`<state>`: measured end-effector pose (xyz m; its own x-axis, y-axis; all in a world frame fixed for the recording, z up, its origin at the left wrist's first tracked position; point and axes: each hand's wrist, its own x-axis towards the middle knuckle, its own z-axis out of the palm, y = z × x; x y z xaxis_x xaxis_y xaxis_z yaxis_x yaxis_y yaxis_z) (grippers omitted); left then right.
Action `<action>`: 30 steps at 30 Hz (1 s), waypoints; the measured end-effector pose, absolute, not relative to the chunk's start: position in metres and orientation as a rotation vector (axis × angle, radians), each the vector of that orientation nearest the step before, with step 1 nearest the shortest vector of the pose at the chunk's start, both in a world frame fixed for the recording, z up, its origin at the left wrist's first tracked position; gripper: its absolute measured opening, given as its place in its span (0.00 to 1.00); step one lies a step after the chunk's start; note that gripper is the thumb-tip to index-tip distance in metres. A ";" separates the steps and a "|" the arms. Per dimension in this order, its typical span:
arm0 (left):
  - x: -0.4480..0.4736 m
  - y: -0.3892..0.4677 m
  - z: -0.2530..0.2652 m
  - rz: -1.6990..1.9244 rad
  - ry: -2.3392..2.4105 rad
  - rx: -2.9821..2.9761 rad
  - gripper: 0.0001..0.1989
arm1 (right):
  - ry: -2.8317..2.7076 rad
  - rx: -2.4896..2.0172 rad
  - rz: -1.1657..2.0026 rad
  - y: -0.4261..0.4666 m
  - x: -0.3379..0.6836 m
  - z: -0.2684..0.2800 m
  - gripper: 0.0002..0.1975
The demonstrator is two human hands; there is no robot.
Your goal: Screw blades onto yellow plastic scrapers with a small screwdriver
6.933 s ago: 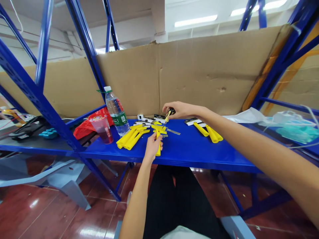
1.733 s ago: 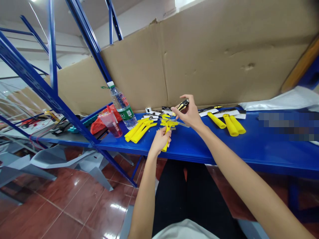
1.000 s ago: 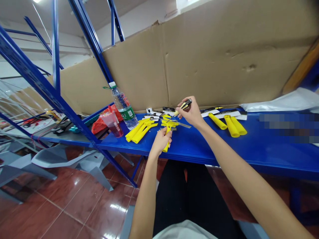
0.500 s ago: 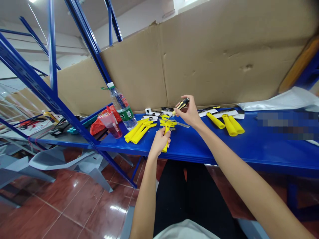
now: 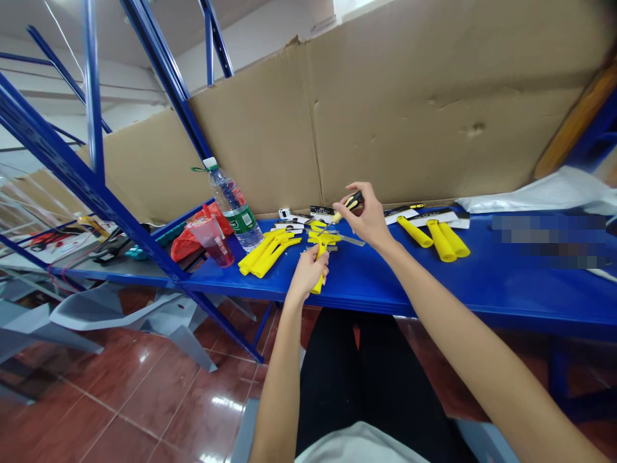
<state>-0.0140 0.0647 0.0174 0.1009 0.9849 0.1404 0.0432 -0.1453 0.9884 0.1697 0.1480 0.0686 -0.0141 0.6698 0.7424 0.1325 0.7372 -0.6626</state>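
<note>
My left hand (image 5: 307,272) is closed around the grip of a yellow T-shaped scraper handle (image 5: 324,239), its wide head pointing away from me. My right hand (image 5: 368,217) holds a screwdriver (image 5: 355,200) with a black and pale yellow grip. The shaft slants down to the left, its tip at the head of the yellow piece; whether it sits in a screw is too small to tell. A thin metal blade (image 5: 353,241) sticks out to the right of the head. Several more yellow handles (image 5: 268,254) lie left of my left hand.
Loose yellow grips (image 5: 441,242) lie on the blue table (image 5: 385,280) at right, near black-and-white packages (image 5: 456,220). A water bottle (image 5: 237,209) and a pink cup (image 5: 214,243) stand at left. Cardboard (image 5: 409,116) walls the back; a blue metal post (image 5: 161,61) rises at left.
The view has shifted slightly. My right hand's fingers have changed position a little on the screwdriver, and one finger looks more raised. My left hand keeps its hold on the yellow handle.
</note>
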 end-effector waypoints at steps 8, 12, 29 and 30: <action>-0.014 0.063 0.020 1.204 1.101 1.399 0.08 | -1.554 -0.675 0.412 0.148 0.169 0.068 0.21; -0.014 0.063 0.021 1.202 1.101 1.394 0.07 | -1.580 -0.671 0.396 0.147 0.169 0.069 0.25; -0.013 0.062 0.020 1.204 1.109 1.433 0.08 | -1.497 -0.784 0.543 0.153 0.166 0.068 0.42; -0.013 0.062 0.020 1.204 1.109 1.428 0.08 | -1.501 -0.778 0.531 0.153 0.166 0.067 0.39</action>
<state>-0.0130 0.0621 0.0200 0.1108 0.9825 0.1499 0.0682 -0.1580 0.9851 0.1660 0.1532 0.0674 0.0311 0.7398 0.6721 0.1528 0.6611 -0.7346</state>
